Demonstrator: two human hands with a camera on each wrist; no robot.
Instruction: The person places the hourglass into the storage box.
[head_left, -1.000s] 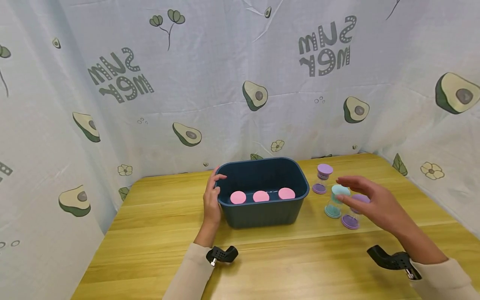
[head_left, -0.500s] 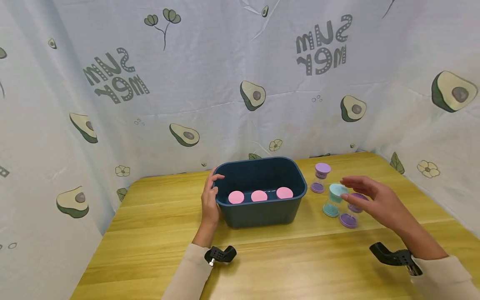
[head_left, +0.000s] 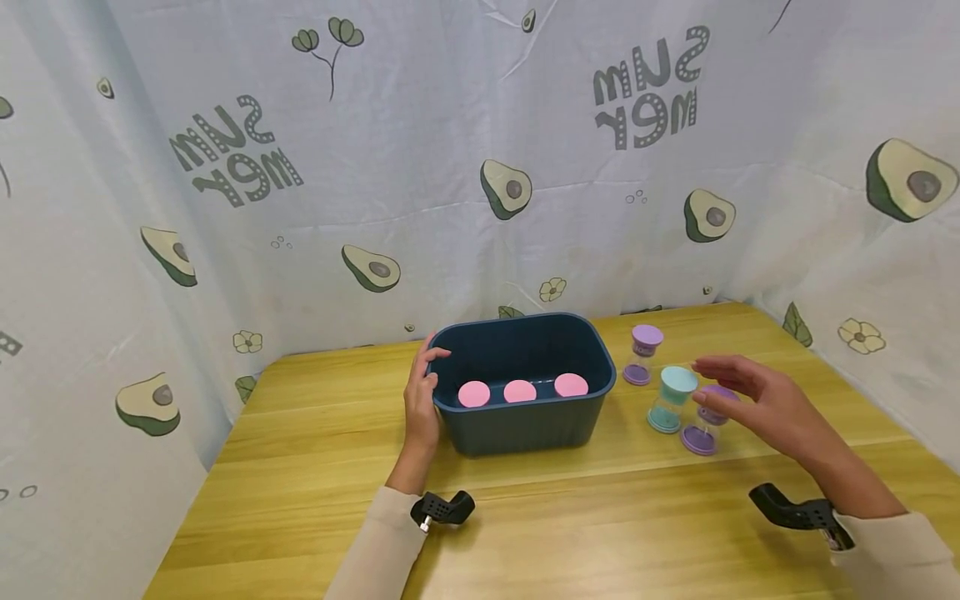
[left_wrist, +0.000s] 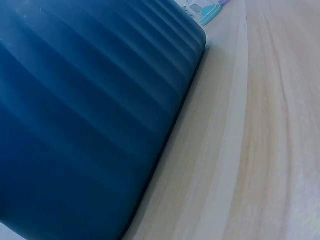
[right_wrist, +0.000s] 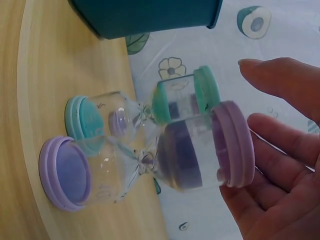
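In the head view, my left hand [head_left: 422, 408] grips the left end of a dark blue plastic bin [head_left: 525, 429], its fingers bent over the rim. Three round pink caps [head_left: 520, 391] show inside the bin; what lies below them is hidden by its front wall. My right hand [head_left: 780, 412] is beside a purple hourglass [head_left: 700, 439], thumb and fingers spread apart. In the right wrist view, fingertips are right at the top cap of that purple hourglass [right_wrist: 235, 145]. Just behind it stands a teal hourglass [head_left: 665, 417], upright.
Another purple hourglass [head_left: 637, 373] stands farther back, close to the bin's right end. Everything rests on a wood-grain table [head_left: 525, 517]. A white curtain [head_left: 435, 208] printed with avocados hangs along the table's back and sides.
My right hand has shifted a little to the right, from over the teal hourglass to beside the nearer purple one. My left hand and the bin stay in place.
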